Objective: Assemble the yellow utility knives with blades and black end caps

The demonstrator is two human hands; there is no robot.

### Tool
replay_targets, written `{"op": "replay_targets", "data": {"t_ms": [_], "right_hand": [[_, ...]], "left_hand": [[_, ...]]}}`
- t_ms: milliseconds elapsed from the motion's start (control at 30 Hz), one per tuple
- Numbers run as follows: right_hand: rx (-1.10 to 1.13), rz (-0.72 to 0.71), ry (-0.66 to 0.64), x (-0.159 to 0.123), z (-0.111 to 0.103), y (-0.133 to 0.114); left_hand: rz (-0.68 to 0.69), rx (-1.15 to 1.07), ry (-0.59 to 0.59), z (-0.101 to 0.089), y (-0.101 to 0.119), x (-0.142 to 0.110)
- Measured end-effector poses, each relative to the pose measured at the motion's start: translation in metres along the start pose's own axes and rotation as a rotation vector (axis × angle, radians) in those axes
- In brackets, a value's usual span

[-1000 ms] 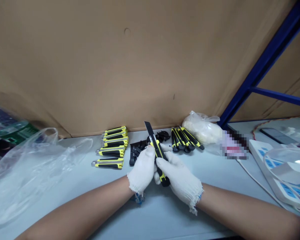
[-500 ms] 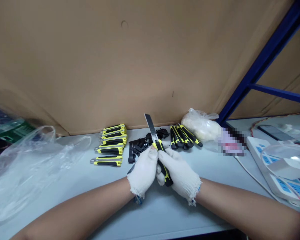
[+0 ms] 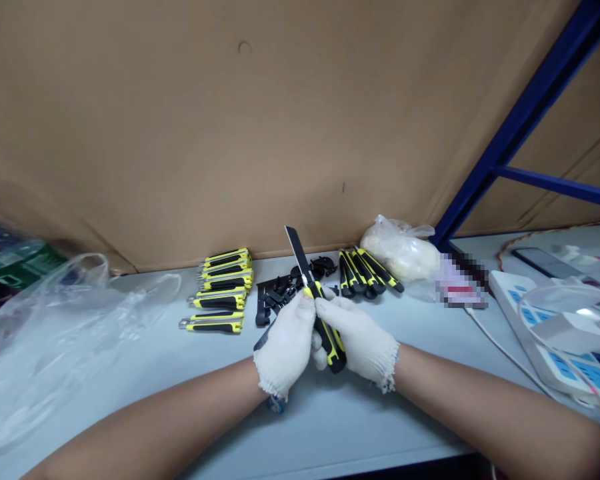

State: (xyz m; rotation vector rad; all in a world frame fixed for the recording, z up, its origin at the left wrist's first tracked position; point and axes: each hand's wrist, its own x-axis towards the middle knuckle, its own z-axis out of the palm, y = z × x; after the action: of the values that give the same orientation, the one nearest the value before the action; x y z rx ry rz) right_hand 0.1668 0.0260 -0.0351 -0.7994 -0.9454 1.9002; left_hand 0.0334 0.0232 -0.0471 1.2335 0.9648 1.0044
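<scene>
Between my two gloved hands is a yellow-and-black utility knife (image 3: 329, 337), its long dark blade pointing up and away from me. My left hand (image 3: 286, 343) is closed on the handle from the left, thumb near the blade end. From the right, my right hand (image 3: 357, 333) grips the same handle, its thumb beside the other. Just beyond my hands lies a heap of small black plastic parts (image 3: 280, 290), partly hidden by the left hand. To its left is a stack of utility knives (image 3: 225, 277); several more knives (image 3: 365, 273) lie fanned out on the right.
Crumpled clear plastic bags (image 3: 55, 360) cover the table's left side. A tied bag of pale contents (image 3: 403, 250) sits at the back right. Farther right are a white power strip (image 3: 535, 333), cables and a phone (image 3: 545, 263). A cardboard wall (image 3: 230, 147) and blue frame (image 3: 515, 120) bound the back.
The knife stays in both hands, with its blade now showing darker. My right wrist sits slightly higher. The whole view has shifted a little.
</scene>
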Motion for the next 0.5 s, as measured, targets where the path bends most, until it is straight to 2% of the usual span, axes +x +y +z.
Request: {"op": "replay_targets", "data": {"t_ms": [167,233,333,400,500], "right_hand": [[-0.095,0.012,0.116,-0.007,0.005,0.001],[-0.117,0.033,0.128,-0.005,0.002,0.002],[-0.043,0.162,0.068,0.004,-0.007,0.001],[0.023,0.26,0.005,0.009,-0.013,-0.003],[0.056,0.332,-0.048,0.012,-0.015,-0.011]], "left_hand": [[0.018,-0.01,-0.095,0.002,0.0,-0.001],[0.027,-0.032,-0.096,0.002,-0.001,0.0],[-0.033,-0.08,-0.075,0.002,0.002,0.002],[-0.072,-0.091,-0.109,0.002,0.007,0.002],[-0.09,-0.088,-0.154,0.004,0.014,0.002]]}}
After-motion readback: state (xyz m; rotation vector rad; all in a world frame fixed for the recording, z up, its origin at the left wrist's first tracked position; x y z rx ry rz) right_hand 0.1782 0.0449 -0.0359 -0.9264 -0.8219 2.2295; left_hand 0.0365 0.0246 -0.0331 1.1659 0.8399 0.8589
